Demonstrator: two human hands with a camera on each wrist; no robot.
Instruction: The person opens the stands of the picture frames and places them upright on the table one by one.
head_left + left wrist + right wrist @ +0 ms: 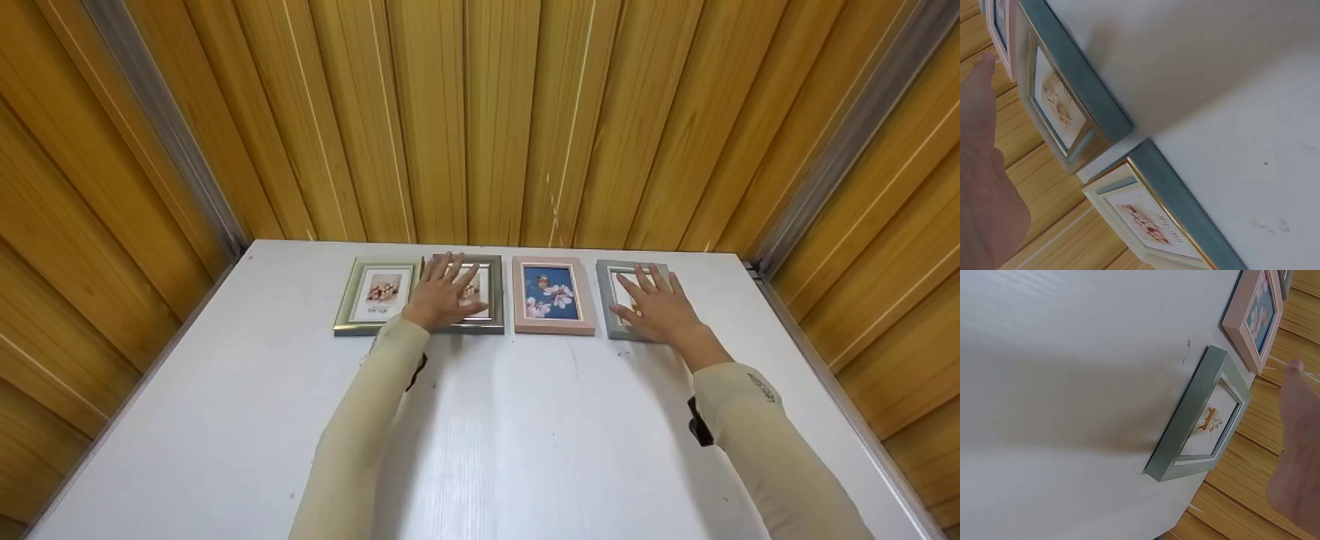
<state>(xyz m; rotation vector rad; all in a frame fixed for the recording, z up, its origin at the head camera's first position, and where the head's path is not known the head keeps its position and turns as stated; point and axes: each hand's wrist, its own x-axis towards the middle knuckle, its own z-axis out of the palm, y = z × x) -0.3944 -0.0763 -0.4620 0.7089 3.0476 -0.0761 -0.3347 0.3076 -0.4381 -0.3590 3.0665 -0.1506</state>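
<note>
Head: dk frame under L hand, grey frame under R hand.

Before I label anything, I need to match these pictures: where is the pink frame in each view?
Head: pink frame just right of centre, third from left in the row.
Left wrist: pink frame cut off at top left.
Right wrist: pink frame toward top right.
Shared landmark: wood panelling.
</note>
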